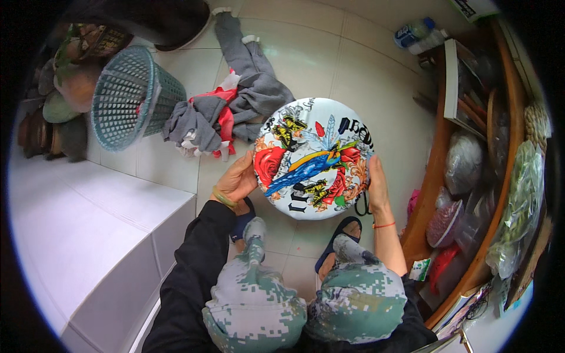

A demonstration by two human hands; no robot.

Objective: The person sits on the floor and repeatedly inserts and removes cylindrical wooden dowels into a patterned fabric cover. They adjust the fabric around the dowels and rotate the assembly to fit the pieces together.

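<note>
Two bare hands held one round, fabric-covered seat pad (pixel 315 159) between them; the left hand (pixel 238 177) curled narrowly round its left rim, thumb at the edge; the right hand (pixel 378 179) lay along the opposite rim, its fingertips mostly out of sight, so I could not tell how far they reached beneath. The pad was above the floor tiles (pixel 376 76), just ahead of the knees, its printed face of a blue parrot, roses and butterflies turned up; its underside was hidden, so whether it was a loose cushion or a stool top I could not tell. A black cord loop (pixel 362 204) hung at its lower right edge, near the right hand.

The step in hand looked like supporting and steadying the pad with the print upward; the next move, I judged, called for an even hold on both rims, with the cord kept free of the fingers.

Farther out were the camouflage trousers (pixel 256 294) and dark slippers (pixel 331 247); beyond the pad lay a crumpled grey garment (pixel 253 85) with red cloth (pixel 226 120) among its folds, beside a tipped teal lattice basket (pixel 115 100); a white tiled ledge (pixel 94 206) ran along the left, and a wooden shelf unit (pixel 428 217) stood at the right, packed with plastic bags.
</note>
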